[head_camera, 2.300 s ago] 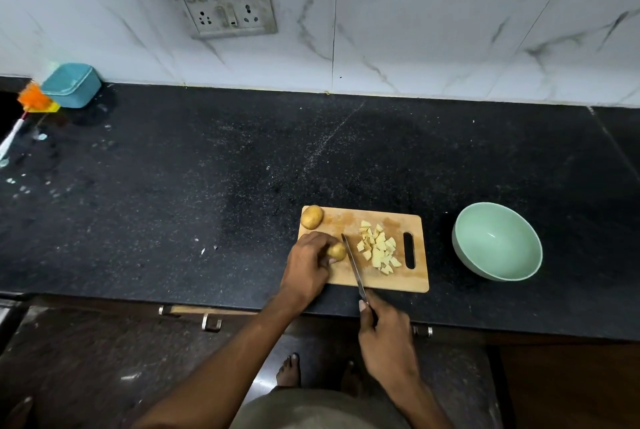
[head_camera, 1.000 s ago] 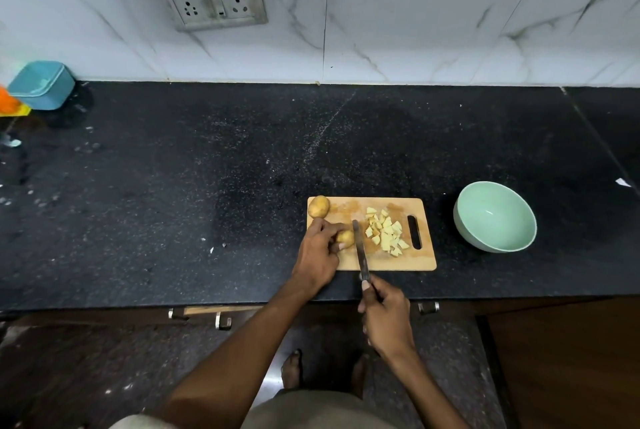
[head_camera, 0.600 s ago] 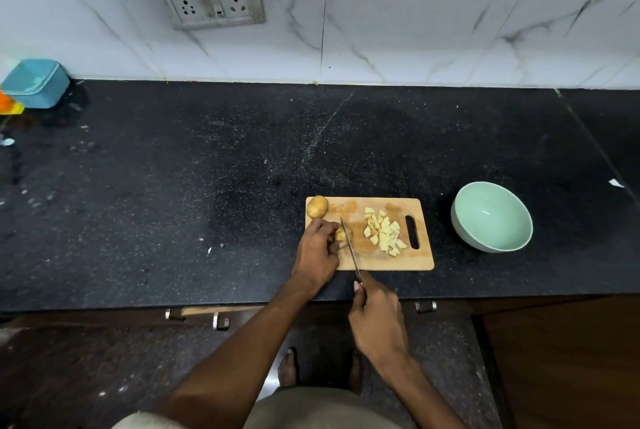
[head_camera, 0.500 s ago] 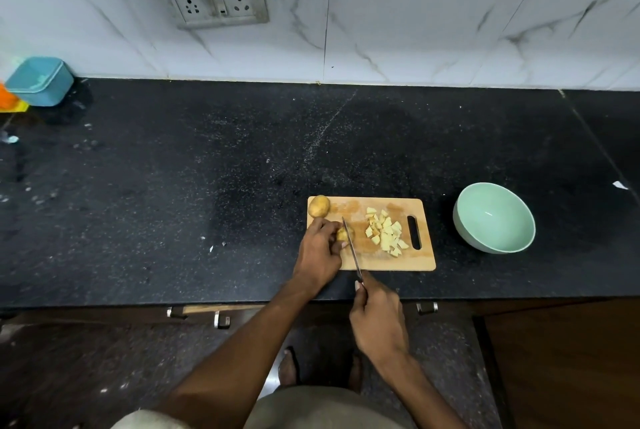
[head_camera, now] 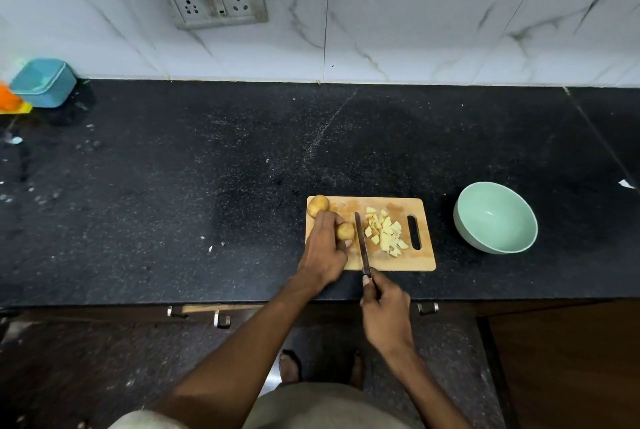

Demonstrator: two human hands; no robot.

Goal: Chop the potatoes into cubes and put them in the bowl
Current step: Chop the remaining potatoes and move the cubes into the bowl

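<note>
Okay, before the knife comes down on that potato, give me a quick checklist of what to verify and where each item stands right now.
1. Potato piece held steady on the cutting board by the left hand: ok.
2. Right hand grips the knife: ok.
3. Blade lies beside the piece, apart from the left fingertips: cannot tell; the gap looks slim.
4. Cut cubes sit to the blade's right, out of its path: ok.
5. Bowl within reach, holding no cubes yet: ok.
6. Whole potato rests on the board's far left corner: ok.
</note>
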